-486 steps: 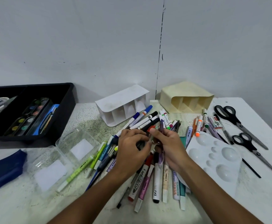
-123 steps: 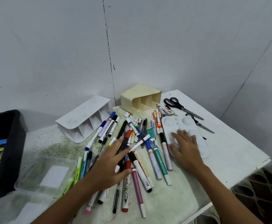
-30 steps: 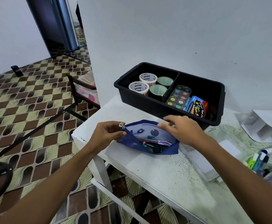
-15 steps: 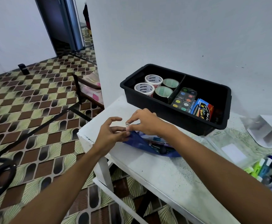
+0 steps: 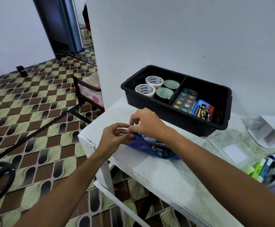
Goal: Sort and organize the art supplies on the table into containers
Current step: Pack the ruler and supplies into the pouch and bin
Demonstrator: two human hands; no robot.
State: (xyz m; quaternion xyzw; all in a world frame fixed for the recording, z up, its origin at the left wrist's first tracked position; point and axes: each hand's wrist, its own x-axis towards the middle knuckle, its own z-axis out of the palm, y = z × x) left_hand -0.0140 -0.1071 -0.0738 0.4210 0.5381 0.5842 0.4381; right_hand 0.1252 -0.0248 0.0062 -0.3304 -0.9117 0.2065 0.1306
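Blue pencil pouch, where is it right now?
Head view, centre: the blue pencil pouch lies on the white table, in front of the black bin, both hands pinching its left end.

The right forearm covers the far end of the blue pouch (image 5: 143, 145), whose contents are too jumbled to name. The markers (image 5: 264, 169) and white organizer (image 5: 270, 131) run off the right edge. What the fingers (image 5: 130, 128) pinch at the pouch's end cannot be made out.
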